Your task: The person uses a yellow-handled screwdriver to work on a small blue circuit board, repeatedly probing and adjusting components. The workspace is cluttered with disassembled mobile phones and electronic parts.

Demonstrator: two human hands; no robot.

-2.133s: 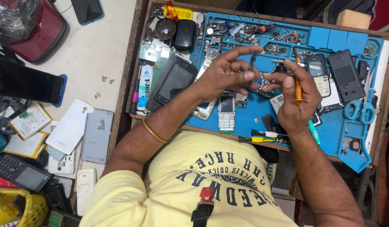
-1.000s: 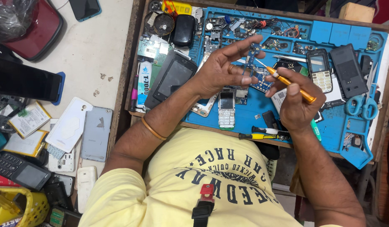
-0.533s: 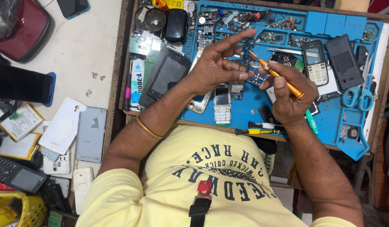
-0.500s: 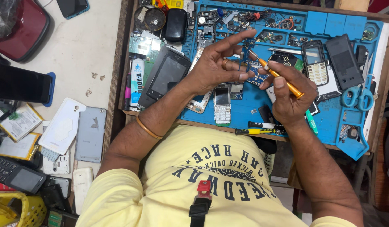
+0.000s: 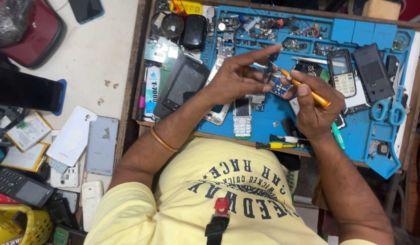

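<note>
My left hand holds a small blue circuit board above the blue work mat, with the index finger stretched out over it. An orange-handled screwdriver sits in my right hand, its tip resting on the board. Below my hands lies a small white keypad phone. A black touchscreen phone rests at the mat's left edge.
Yellow and white screwdrivers lie at the mat's front edge; blue scissors and phone shells lie at right. Several small parts fill the mat's far trays. Phone backs, phones and a red bag crowd the white table at left.
My right hand turned the screwdriver from upright in the fist to pointing its tip at the board. Both hands have stayed over the mat's middle since.
</note>
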